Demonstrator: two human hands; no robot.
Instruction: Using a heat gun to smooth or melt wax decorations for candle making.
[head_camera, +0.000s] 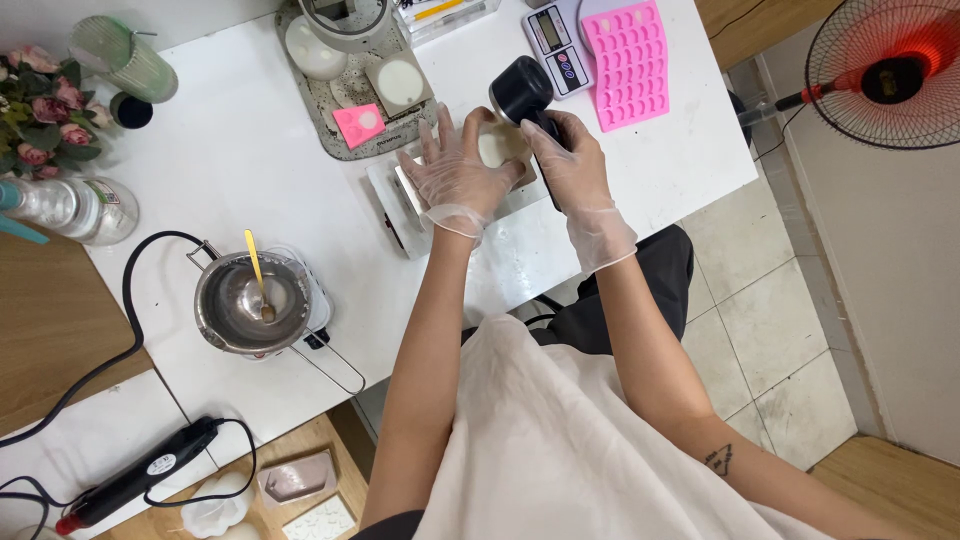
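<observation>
White worktop filling the upper left, from nine through twelve o'clock. Pale square floor tiles at three o'clock, turning to wood flooring at five. Red standing fan at two o'clock, before a light wall. Brown wooden surface at nine o'clock. Even, soft daylight throughout.
</observation>
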